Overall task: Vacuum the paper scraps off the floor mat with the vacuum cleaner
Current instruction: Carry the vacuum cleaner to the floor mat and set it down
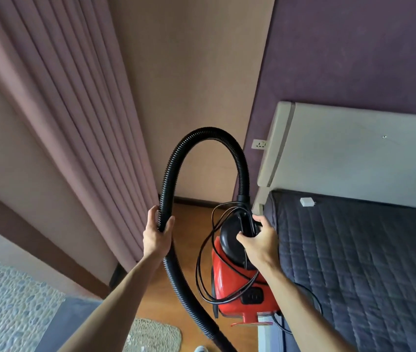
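A red vacuum cleaner (237,283) with a black top hangs in the air beside the bed. My right hand (259,241) grips its black carry handle. A black ribbed hose (202,134) arcs up from the vacuum and comes down on the left, where my left hand (157,231) is wrapped around it. Thin black power cord (203,262) loops loosely around the vacuum body. A beige floor mat (151,335) lies on the wooden floor at the bottom, partly hidden by my left arm. No paper scraps are clear on it.
A bed with a dark quilted cover (359,262) and grey headboard (349,153) fills the right. Pink curtains (69,118) hang on the left. A wall socket (259,144) sits beside the headboard. A small white object (306,201) lies on the bed.
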